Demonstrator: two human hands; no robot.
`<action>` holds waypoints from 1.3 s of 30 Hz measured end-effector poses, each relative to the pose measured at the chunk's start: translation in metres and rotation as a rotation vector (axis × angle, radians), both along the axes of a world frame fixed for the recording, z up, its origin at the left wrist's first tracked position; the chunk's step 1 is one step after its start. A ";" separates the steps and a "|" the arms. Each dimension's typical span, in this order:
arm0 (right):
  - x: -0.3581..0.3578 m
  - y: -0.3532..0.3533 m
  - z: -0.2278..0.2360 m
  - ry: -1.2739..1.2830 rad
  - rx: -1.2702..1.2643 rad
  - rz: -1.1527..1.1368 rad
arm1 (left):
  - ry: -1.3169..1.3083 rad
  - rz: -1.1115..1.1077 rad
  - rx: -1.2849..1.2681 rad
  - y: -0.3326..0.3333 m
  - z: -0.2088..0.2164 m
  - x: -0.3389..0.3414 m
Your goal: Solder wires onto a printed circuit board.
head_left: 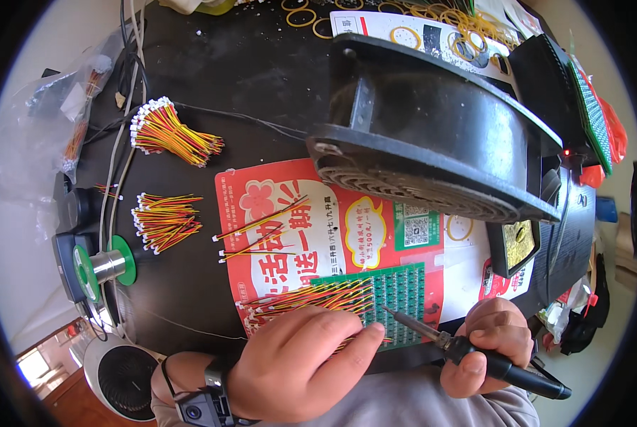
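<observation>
A soldering iron [500, 366] with a black handle is held in my right hand [502, 331], which is closed around it. Its thin tip points left, over the green circuit board [409, 295]. Rows of red, yellow and black wires [311, 293] with white plugs run left from the board. Over the near edge of these wires lies my left hand [307, 359], thumb and fingers drawn together near the board. Whatever is between those fingertips is hidden. Under the board is a red and white printed sheet [236, 196], with a few loose wires [265, 219] on it.
A black fan [432, 107] stands just beyond the board. To the left are a wire bundle [183, 135], a smaller wire pile [167, 222] and a solder spool [108, 266]. At right sits a yellow sponge tray [519, 242]. Rubber bands [468, 35] lie at the back.
</observation>
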State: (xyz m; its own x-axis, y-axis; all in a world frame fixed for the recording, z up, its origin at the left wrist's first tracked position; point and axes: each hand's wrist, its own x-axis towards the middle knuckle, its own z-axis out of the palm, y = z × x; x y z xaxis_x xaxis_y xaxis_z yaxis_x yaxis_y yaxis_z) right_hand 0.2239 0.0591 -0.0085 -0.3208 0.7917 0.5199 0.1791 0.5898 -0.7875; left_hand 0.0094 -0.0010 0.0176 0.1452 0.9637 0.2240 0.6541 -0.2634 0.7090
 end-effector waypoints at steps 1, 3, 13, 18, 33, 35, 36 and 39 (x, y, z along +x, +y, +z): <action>-0.001 -0.001 -0.001 0.001 -0.003 0.001 | 0.001 0.001 -0.003 0.001 0.000 0.001; -0.003 -0.002 -0.002 0.018 -0.012 -0.013 | 0.113 -0.049 0.084 0.004 -0.002 0.002; -0.005 -0.005 -0.001 -0.018 -0.024 -0.013 | 0.268 -0.012 0.158 -0.004 -0.010 0.001; -0.009 -0.007 -0.003 0.000 0.036 -0.067 | 0.284 -0.101 0.121 0.003 -0.004 -0.001; -0.010 -0.005 -0.003 -0.014 0.031 -0.052 | 0.365 -0.071 0.134 -0.001 -0.005 0.004; -0.010 -0.005 -0.003 -0.014 0.032 -0.049 | 0.368 -0.048 0.138 -0.006 -0.008 0.006; -0.010 -0.005 -0.003 -0.014 0.032 -0.045 | 0.371 -0.024 0.141 -0.007 -0.009 0.006; -0.009 -0.006 -0.005 0.061 0.040 -0.095 | 0.381 -0.032 0.144 -0.007 -0.009 0.005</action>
